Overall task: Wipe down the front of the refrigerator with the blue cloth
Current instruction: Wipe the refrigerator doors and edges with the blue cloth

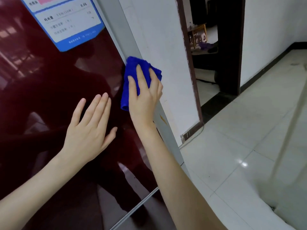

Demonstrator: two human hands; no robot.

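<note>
Head view: the blue cloth is bunched under the right hand, pressed against the right edge of the refrigerator, where the dark red glossy door meets its grey side strip. The hand's fingers lie fairly straight and a little spread over the cloth. The thumb is hidden, so whether it tucks under the fabric cannot be told. Folds of cloth stick out above the fingertips and hang down on the thumb side.

Just to the left of that hand and lower, the left hand is flat against the door, fingers straight and close together, thumb out to the side. Whether the palm actually touches the surface is hard to make out. Both forearms run off the bottom of the picture.

Above the left hand is a blue-bordered label. Its top is cut off and its print is too blurred to read. Below the hands a pale seam crosses the door.

Beyond the right hand is a white wall, then a dark doorway with dim, unclear clutter inside. Pale floor tiles spread to the right, and a thin cord lies at the wall's foot.
</note>
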